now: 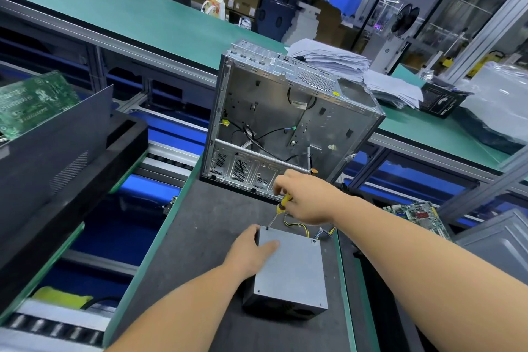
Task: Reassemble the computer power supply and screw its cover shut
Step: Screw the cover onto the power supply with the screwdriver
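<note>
PSU (288, 274), a stiff, likely weighty metal box lying cover-up on the dark mat (200, 237), is best steadied at its edges, as the left hand (251, 251) does with flat fingers while the right hand (305, 200) grips a screwdriver (281, 206) at its far-left corner screw.

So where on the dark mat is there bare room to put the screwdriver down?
Bare dark mat lies left of the power supply, between the left hand and the mat's green edge. Crowded: behind the supply, where the wires, right hand and computer case sit.
</note>
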